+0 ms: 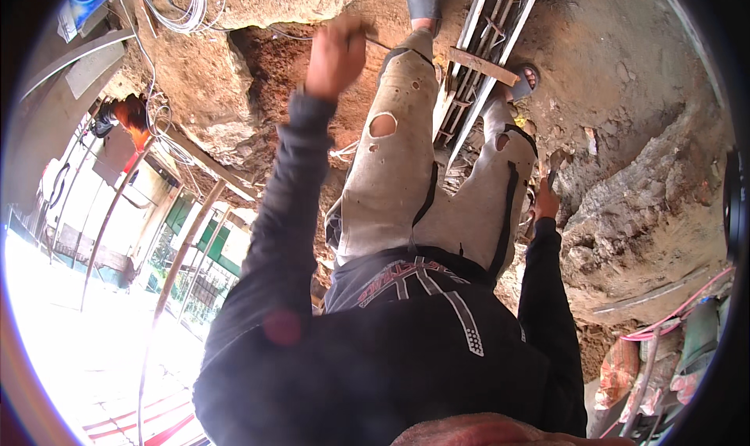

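Note:
My left hand [336,55] is raised left of my left leg, its fingers curled and blurred, over a thin dark wire [289,36]; I cannot make out what it grips. My right hand [545,200] is closed around a hand tool [551,171] beside my right thigh. My sandaled feet [424,7] are on either side of a long frame of pale rails [471,35] with steel bars inside, crossed by a short wooden piece [482,65]. My trousers [387,149] are pale and torn.
Coiled wire [183,8] lies on a dirt ledge [219,86] at upper left. Wooden poles [187,250] stand along the bright left side. A rough rock face [625,196] rises at right, with filled sacks [617,368] and pink tubing [687,305] at lower right.

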Action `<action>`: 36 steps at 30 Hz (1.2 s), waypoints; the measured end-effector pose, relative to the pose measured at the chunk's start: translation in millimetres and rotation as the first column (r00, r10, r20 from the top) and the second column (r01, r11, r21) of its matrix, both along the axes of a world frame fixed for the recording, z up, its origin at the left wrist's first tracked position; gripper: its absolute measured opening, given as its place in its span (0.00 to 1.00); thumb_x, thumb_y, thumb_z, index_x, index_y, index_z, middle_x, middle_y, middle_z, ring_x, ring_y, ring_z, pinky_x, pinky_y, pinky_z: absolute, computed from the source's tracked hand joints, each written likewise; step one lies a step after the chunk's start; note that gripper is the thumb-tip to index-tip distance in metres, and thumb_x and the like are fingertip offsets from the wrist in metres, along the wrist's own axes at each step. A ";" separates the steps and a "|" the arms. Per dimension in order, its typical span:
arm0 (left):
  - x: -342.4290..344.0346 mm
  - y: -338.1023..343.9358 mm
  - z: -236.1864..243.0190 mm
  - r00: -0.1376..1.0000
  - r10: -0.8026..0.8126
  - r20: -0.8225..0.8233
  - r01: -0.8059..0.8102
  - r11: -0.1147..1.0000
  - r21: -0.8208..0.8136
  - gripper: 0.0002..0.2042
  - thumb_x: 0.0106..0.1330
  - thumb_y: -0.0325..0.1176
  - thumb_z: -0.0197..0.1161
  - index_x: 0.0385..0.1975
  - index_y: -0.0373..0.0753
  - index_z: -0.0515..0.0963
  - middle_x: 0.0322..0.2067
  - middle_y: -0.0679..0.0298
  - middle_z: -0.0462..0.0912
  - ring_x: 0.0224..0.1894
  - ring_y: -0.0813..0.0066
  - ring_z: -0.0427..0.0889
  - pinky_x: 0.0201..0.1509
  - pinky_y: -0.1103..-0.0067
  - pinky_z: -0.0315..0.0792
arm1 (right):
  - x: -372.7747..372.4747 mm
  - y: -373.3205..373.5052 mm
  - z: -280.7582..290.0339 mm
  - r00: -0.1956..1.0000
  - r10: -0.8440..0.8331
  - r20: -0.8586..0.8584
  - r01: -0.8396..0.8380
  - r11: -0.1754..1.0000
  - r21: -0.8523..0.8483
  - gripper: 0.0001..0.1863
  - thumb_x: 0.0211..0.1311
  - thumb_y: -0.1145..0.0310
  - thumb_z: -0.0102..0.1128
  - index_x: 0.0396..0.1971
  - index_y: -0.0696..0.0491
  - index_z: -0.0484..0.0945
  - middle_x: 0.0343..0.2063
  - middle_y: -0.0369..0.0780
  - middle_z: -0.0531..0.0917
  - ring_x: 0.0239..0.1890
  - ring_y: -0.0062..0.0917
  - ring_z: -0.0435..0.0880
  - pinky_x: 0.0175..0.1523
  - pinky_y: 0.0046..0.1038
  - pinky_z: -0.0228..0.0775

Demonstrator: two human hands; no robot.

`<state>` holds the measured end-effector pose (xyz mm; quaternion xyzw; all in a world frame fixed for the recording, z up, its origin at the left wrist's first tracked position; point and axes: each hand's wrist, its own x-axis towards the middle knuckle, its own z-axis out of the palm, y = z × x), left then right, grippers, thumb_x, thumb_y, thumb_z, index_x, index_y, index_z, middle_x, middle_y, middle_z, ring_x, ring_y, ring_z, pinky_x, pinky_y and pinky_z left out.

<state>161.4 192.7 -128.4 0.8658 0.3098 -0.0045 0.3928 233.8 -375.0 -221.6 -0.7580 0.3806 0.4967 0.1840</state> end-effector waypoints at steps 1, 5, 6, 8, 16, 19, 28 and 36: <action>-24.4 -17.7 13.0 0.994 0.043 -0.099 -0.044 0.999 -0.001 0.06 0.64 0.23 0.55 0.31 0.34 0.81 0.27 0.56 0.83 0.27 0.66 0.82 0.31 0.74 0.75 | 4.1 -3.3 2.8 0.994 0.014 -0.110 -0.014 1.000 0.005 0.25 0.67 0.43 0.55 0.28 0.52 0.70 0.14 0.34 0.65 0.11 0.23 0.65 0.15 0.31 0.56; -112.8 -33.0 33.3 0.851 0.253 -0.460 -0.333 0.937 -0.101 0.11 0.63 0.23 0.55 0.38 0.38 0.84 0.31 0.57 0.85 0.33 0.62 0.85 0.41 0.73 0.77 | 1.3 -5.1 10.5 0.961 0.089 -0.260 -0.089 0.996 0.011 0.26 0.66 0.42 0.58 0.30 0.54 0.71 0.17 0.36 0.66 0.14 0.25 0.66 0.17 0.33 0.58; -131.7 -28.4 30.9 0.847 0.266 -0.461 -0.343 0.935 -0.091 0.10 0.63 0.24 0.56 0.38 0.38 0.85 0.32 0.56 0.86 0.34 0.63 0.85 0.41 0.74 0.77 | -3.6 -3.3 12.5 0.958 0.075 -0.277 -0.083 0.996 -0.018 0.25 0.65 0.43 0.59 0.32 0.54 0.71 0.17 0.35 0.66 0.13 0.26 0.66 0.16 0.33 0.58; -146.0 -6.0 26.6 0.852 0.234 -0.468 -0.312 0.946 -0.094 0.10 0.63 0.26 0.58 0.39 0.38 0.85 0.34 0.56 0.86 0.35 0.65 0.86 0.42 0.74 0.77 | -14.1 4.3 19.7 0.954 0.043 -0.297 -0.070 0.994 -0.081 0.24 0.64 0.46 0.61 0.37 0.54 0.71 0.16 0.35 0.65 0.12 0.27 0.67 0.15 0.34 0.60; -123.3 130.0 14.0 0.876 -0.079 -0.475 -0.120 0.920 -0.374 0.07 0.62 0.29 0.67 0.36 0.32 0.84 0.29 0.64 0.85 0.30 0.79 0.81 0.37 0.79 0.75 | -101.7 96.5 133.9 0.938 -0.347 -0.019 0.333 0.912 -0.240 0.18 0.71 0.48 0.54 0.30 0.47 0.68 0.12 0.31 0.61 0.08 0.20 0.62 0.11 0.27 0.52; -131.1 164.7 1.0 0.867 -0.215 -0.449 -0.020 0.886 -0.463 0.06 0.62 0.28 0.65 0.35 0.33 0.83 0.30 0.64 0.85 0.32 0.79 0.82 0.38 0.78 0.76 | -159.9 16.5 164.9 0.984 0.174 0.048 -0.169 0.980 -0.102 0.18 0.71 0.48 0.53 0.44 0.49 0.75 0.23 0.35 0.75 0.19 0.25 0.75 0.21 0.30 0.66; -159.1 196.0 -30.9 0.859 -0.288 -0.424 0.022 0.847 -0.531 0.09 0.63 0.22 0.55 0.42 0.35 0.77 0.35 0.61 0.83 0.32 0.77 0.80 0.38 0.77 0.77 | -216.1 -23.4 264.6 0.751 -0.565 0.342 0.599 0.801 0.008 0.24 0.69 0.46 0.50 0.52 0.49 0.78 0.36 0.38 0.82 0.31 0.24 0.81 0.29 0.28 0.71; -123.8 171.7 -22.7 0.826 -0.448 -0.342 0.182 0.787 -0.590 0.05 0.60 0.25 0.57 0.34 0.34 0.72 0.28 0.55 0.76 0.32 0.57 0.78 0.40 0.69 0.72 | -166.4 182.8 262.8 0.864 -0.501 -0.045 0.467 0.833 -0.297 0.21 0.68 0.43 0.57 0.33 0.47 0.70 0.16 0.28 0.64 0.09 0.15 0.59 0.12 0.23 0.51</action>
